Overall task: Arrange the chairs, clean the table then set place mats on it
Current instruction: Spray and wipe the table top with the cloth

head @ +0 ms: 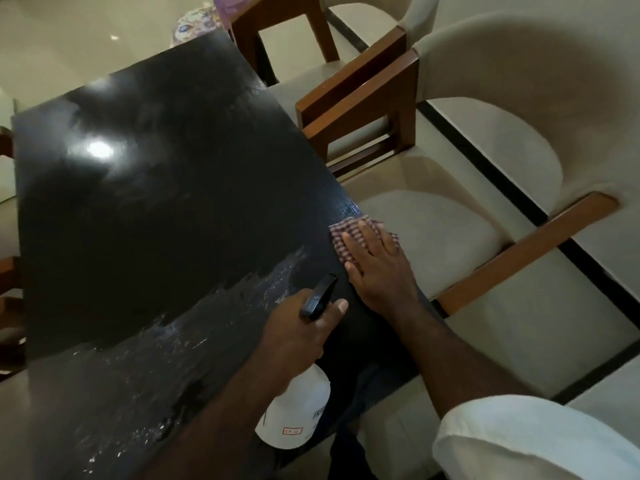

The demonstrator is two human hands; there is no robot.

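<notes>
My left hand (298,327) grips the spray bottle (294,410) over the table's (156,185) near edge. My right hand (377,268), fingers straight, presses the checked cloth (341,237) on the table's right edge, beside a chair (433,230).

The black table (138,185) is showing wet streaks. The checked cloth (338,235) is lying at its right edge, near the spray bottle (298,410).

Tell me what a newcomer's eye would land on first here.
The big glossy black table fills the left, its near part speckled with spray. At its right edge the right hand presses flat on a checked cloth, while the left hand grips a white spray bottle. Cream chairs line the right side.
</notes>
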